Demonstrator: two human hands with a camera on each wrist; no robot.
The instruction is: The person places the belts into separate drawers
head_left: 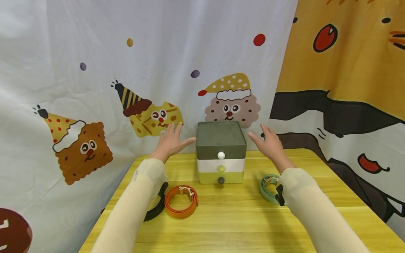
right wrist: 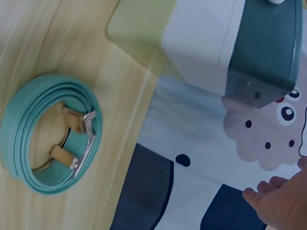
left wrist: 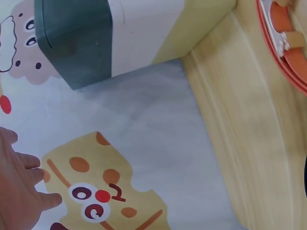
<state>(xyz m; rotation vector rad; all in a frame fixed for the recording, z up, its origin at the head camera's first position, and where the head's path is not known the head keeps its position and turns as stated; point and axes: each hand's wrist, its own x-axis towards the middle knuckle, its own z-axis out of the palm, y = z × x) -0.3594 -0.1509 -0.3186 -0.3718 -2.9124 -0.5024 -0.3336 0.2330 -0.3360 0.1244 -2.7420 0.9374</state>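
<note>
A small three-drawer box (head_left: 221, 153) stands at the back of the table, its tiers dark green, white and yellow-green, each with a round knob. My left hand (head_left: 171, 141) is raised to the left of it, fingers spread, holding nothing. On the other side my right hand (head_left: 269, 143) hovers with fingers extended and nothing in it. A coiled green belt (right wrist: 53, 134) with a metal buckle lies on the table below the right hand. Left of centre rests a coiled orange belt (head_left: 181, 201). Beside it a black coiled belt (head_left: 157, 207) is partly covered by my left sleeve.
The wooden table (head_left: 234, 221) reaches back to a white cloth backdrop (head_left: 158, 42) printed with cartoon snacks in party hats. An orange and dark printed figure (head_left: 351, 63) fills the cloth on the right.
</note>
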